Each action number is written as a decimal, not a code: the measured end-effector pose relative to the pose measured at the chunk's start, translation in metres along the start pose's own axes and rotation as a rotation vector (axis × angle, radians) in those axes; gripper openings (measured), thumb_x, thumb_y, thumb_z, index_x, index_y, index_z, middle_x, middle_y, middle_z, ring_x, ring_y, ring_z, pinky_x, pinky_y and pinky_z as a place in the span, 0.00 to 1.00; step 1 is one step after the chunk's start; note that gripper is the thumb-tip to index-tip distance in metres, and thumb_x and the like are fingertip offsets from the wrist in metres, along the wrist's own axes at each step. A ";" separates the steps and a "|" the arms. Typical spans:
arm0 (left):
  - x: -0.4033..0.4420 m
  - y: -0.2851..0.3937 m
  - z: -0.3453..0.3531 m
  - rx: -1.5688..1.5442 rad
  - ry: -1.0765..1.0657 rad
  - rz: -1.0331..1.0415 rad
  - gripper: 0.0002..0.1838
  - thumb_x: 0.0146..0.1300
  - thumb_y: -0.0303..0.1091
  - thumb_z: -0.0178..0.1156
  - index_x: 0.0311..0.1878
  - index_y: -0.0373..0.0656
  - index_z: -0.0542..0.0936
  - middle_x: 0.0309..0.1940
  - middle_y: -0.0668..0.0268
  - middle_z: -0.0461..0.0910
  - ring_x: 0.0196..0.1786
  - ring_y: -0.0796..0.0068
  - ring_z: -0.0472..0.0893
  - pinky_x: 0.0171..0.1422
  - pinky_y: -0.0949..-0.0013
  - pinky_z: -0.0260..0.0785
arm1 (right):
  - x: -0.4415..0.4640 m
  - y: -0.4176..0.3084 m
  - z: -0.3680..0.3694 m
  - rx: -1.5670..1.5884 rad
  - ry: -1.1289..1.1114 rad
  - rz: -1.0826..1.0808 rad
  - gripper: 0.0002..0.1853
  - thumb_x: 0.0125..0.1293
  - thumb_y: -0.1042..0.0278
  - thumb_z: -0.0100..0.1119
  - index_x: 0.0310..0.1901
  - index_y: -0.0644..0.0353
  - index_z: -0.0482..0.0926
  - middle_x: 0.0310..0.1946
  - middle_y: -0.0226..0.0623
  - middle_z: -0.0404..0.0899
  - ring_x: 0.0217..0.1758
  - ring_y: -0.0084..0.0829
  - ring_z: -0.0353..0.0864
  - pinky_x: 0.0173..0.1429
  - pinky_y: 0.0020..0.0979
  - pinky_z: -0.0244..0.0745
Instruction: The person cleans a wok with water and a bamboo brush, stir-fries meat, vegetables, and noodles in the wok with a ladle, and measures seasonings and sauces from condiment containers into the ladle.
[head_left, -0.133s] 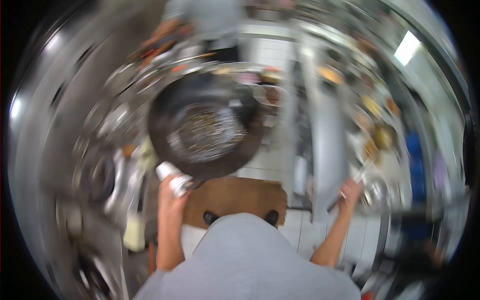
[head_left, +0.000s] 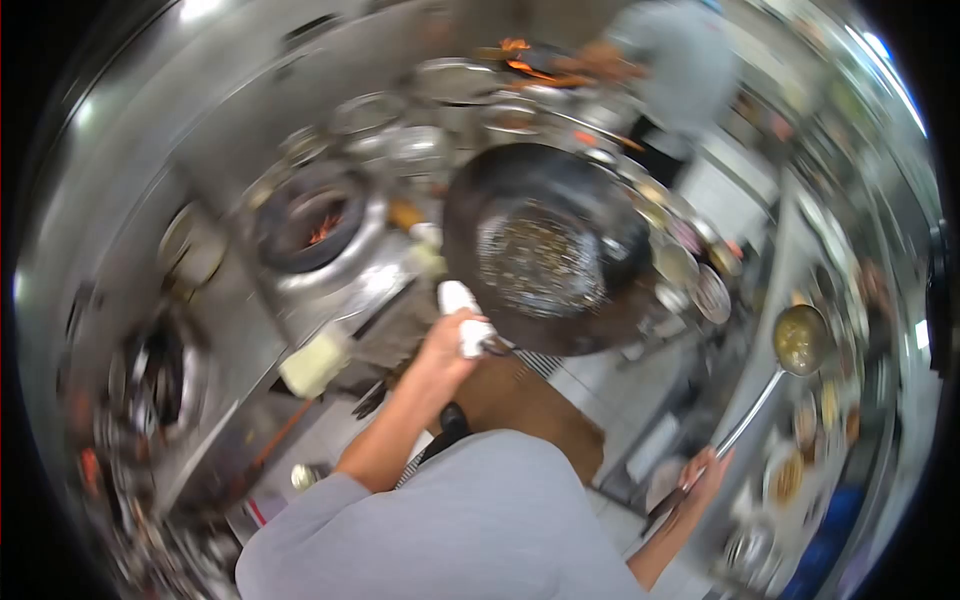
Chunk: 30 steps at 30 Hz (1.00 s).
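My left hand is closed round the wok's handle, with a folded white cloth between palm and handle. Held in front of my body, the dark wok has a thin shiny layer of liquid with small brownish bits on its bottom. Out to the right, my right hand grips the long handle of a metal ladle. A yellowish liquid lies in the ladle's bowl, which is over the right counter, close to the plates.
At the left, flames show inside a burner ring on the metal stove. A co-worker stands at the back right, beside a flaming pan. Several bowls line the wok's right side. Plates of food stand on the right counter.
The view has turned left, so the co-worker and wok appear farther right and the lit burner shows more plainly. Both hands keep their grips. The ladle is much less blurred.
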<state>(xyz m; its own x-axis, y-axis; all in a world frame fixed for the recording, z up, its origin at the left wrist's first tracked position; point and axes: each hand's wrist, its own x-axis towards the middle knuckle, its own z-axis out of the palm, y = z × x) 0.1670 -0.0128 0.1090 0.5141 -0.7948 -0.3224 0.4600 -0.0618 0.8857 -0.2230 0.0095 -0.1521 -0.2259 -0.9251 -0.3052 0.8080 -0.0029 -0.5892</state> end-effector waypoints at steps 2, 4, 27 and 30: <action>0.047 -0.064 -0.027 -0.188 -0.014 -0.030 0.07 0.56 0.25 0.58 0.37 0.42 0.71 0.23 0.66 0.75 0.23 0.70 0.78 0.23 0.67 0.69 | 0.038 0.011 0.038 -0.394 -0.274 0.017 0.35 0.68 0.75 0.51 0.75 0.47 0.53 0.24 0.29 0.68 0.10 0.16 0.60 0.10 0.22 0.56; 0.093 -0.178 -0.070 -0.449 -0.040 -0.130 0.05 0.57 0.26 0.57 0.35 0.43 0.72 0.23 0.65 0.75 0.23 0.71 0.77 0.21 0.69 0.64 | 0.095 0.028 0.022 -1.168 -0.651 -0.231 0.38 0.63 0.80 0.53 0.75 0.49 0.54 0.31 0.38 0.77 0.14 0.24 0.68 0.16 0.26 0.63; 0.335 -0.187 -0.375 -0.681 0.465 -0.035 0.06 0.63 0.36 0.53 0.34 0.45 0.71 0.21 0.63 0.71 0.20 0.67 0.71 0.16 0.71 0.56 | 0.145 0.369 0.349 -1.562 -1.733 0.520 0.32 0.69 0.63 0.53 0.73 0.54 0.58 0.43 0.43 0.79 0.42 0.34 0.81 0.41 0.37 0.81; 0.327 -0.188 -0.386 -0.716 0.416 -0.074 0.09 0.62 0.40 0.59 0.37 0.46 0.73 0.25 0.62 0.75 0.24 0.65 0.75 0.18 0.72 0.58 | 0.203 0.399 0.324 -1.383 -1.642 0.607 0.30 0.71 0.63 0.55 0.72 0.53 0.61 0.38 0.35 0.78 0.34 0.23 0.79 0.33 0.26 0.79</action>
<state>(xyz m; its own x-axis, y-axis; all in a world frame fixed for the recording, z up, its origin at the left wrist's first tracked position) 0.5279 -0.0285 -0.2916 0.6257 -0.5071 -0.5928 0.7801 0.4057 0.4763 0.2293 -0.3019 -0.2067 0.9352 -0.1265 -0.3308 -0.3492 -0.1743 -0.9207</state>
